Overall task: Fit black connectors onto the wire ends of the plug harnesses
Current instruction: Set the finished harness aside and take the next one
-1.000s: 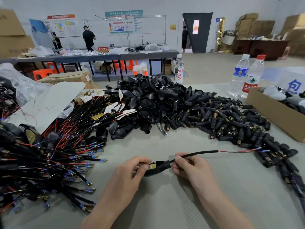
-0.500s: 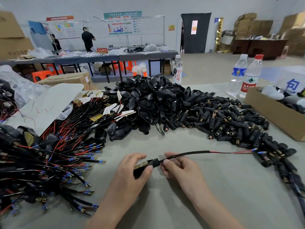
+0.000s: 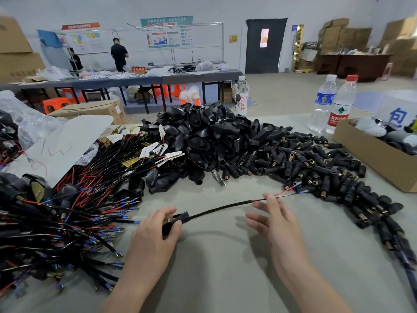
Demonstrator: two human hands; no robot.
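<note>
- The grey table point(image 3: 225, 279) carries everything; one plug harness point(image 3: 216, 208) lies across its near middle between the two hands, plug end to the left, wire ends to the right
- The left hand point(image 3: 153, 236) grips the harness by its black plug head, with the thumb curled along the near side and the fingers over the far side; a brass pin shows at the fingertips
- The right hand point(image 3: 277, 224) is spread wide with its fingers nearly straight and holds nothing; its foremost fingertip touches the red wire just past the end of the black sheath, and the hand is blurred
- Two thin wire ends, one red and one black, run on beyond that fingertip to the near edge of the connectors point(image 3: 316, 172)
- The connectors are a loose heap of small black barrels with brass mouths, too many to count, curving down the right side
- There are three heaps in all: the connectors, a taller mound of black plug shells point(image 3: 209, 141) behind the harness, and a tangle of harnesses point(image 3: 67, 213) on the left with red and black wires tipped in blue
- Some of those blue tips reach close to the left hand
- One open cardboard box point(image 3: 372, 157) sits at the right edge; a white sheet point(image 3: 63, 143) and a clear plastic bag point(image 3: 22, 118) lie far left
- Three bottles point(image 3: 341, 105) stand at the far side, two together on the right and one behind the shells
- Two people point(image 3: 119, 54) stand at a long bench in the background
</note>
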